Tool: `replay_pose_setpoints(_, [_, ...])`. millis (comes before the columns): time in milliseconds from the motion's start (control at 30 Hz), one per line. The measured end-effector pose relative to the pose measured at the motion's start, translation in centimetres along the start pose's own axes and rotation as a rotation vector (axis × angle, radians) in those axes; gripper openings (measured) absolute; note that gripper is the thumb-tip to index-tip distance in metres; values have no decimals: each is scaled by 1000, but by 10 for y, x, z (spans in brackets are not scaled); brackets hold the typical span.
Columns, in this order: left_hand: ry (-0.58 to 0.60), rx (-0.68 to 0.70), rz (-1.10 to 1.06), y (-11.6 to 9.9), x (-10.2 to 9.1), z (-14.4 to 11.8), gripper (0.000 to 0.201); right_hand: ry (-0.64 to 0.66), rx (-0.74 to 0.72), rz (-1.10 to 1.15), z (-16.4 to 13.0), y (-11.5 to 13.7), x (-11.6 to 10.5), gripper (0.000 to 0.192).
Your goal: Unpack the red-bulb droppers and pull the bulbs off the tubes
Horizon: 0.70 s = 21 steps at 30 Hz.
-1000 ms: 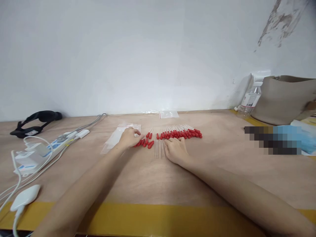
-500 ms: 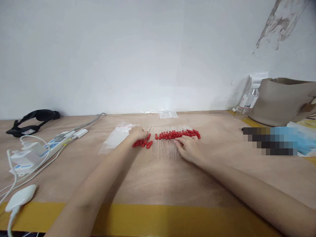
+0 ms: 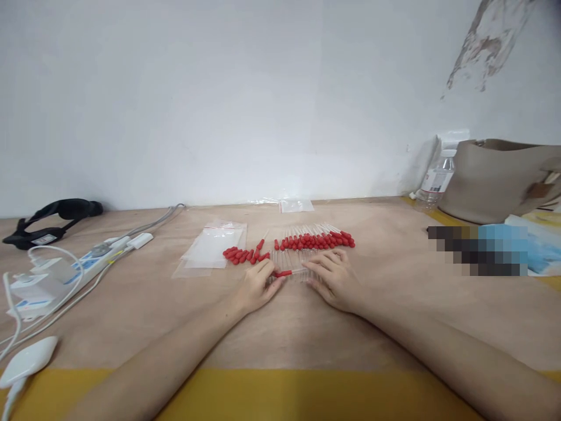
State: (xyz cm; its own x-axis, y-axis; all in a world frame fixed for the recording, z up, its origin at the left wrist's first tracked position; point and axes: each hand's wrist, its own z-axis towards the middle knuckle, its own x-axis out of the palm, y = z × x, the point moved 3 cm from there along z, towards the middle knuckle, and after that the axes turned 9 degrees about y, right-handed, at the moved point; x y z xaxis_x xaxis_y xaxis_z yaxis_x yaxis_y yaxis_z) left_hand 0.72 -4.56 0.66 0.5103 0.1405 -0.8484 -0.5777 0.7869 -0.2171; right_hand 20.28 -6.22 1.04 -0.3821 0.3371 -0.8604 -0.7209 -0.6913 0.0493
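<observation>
My left hand [image 3: 258, 287] pinches a red rubber bulb [image 3: 284, 273] between thumb and fingers. Its open end meets a thin glass dropper tube [image 3: 299, 271], which the fingers of my right hand [image 3: 335, 282] hold from the other side. The two lie in line, level, just above the table; how deep the tube sits is too small to tell. Behind my fingers several loose glass tubes [image 3: 284, 258] lie side by side, partly covered by my hands. Beyond them is a row of droppers with red bulbs [image 3: 313, 241]. Loose red bulbs [image 3: 239, 256] are heaped to the left.
Clear plastic bags [image 3: 214, 247] lie left of the bulbs, and another small bag [image 3: 297, 206] lies by the wall. A power strip [image 3: 94, 264] with cables and a black head strap [image 3: 55, 222] occupy the left. A bottle [image 3: 438, 178] and beige bag [image 3: 495, 181] stand far right.
My left hand has come from the bulb heap toward me and right, bringing a red bulb. My right hand has lifted a glass tube from the loose ones and turned it toward the bulb.
</observation>
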Motion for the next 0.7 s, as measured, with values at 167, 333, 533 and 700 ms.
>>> replay_pose_setpoints(167, [-15, 44, -44, -3, 1, 2, 7, 14, -12, -21, 2, 2, 9, 23])
replay_pose_setpoints(333, [-25, 92, 8, -10, 3, 6, 23, 10, -10, -5, 4, 6, 12, 24])
replay_pose_setpoints(533, [69, 155, 98, -16, 6, 13, 16, 16, -59, 21, 5, 11, 10, 29])
replay_pose_setpoints(700, [155, 152, 148, -19, 2, 13, 19, -6, -84, -9, 1, 9, 7, 27])
